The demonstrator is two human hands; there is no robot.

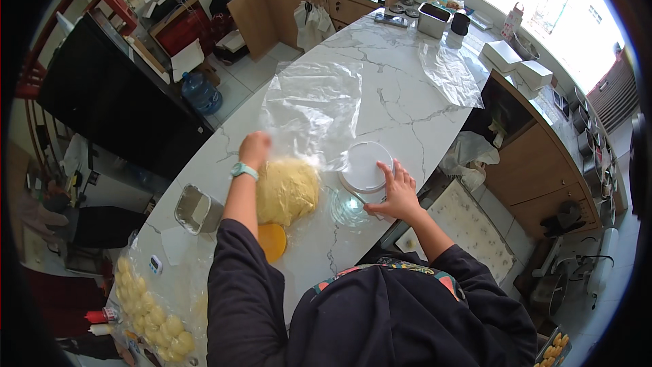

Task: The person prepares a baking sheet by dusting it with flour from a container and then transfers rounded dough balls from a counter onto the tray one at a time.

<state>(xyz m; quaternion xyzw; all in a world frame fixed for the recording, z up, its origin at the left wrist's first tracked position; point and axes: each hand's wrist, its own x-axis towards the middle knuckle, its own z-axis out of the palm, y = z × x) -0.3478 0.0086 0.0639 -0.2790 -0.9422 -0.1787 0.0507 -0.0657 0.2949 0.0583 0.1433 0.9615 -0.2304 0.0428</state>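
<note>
A large mound of yellow dough point(288, 190) sits on the marble counter in front of me. My left hand point(255, 150) is at its upper left edge, beside the clear plastic sheet point(311, 98) lying beyond the dough. Motion smears the left fingertips, so I cannot tell whether they grip anything. To the right of the dough is a round, pale platform point(367, 166), which looks like the top of a kitchen scale. My right hand point(401, 196) lies at its right side, fingers spread, fingertips at the rim. An orange-yellow round disc point(272, 242) is partly under the dough's near edge.
A metal loaf tin point(197, 209) stands left of my left forearm. Nearer are a small white timer point(156, 264) and many pale dough balls point(153, 316) under plastic. Another plastic sheet point(451, 75), a metal container point(433, 20) and white boxes point(501, 56) are at the far right.
</note>
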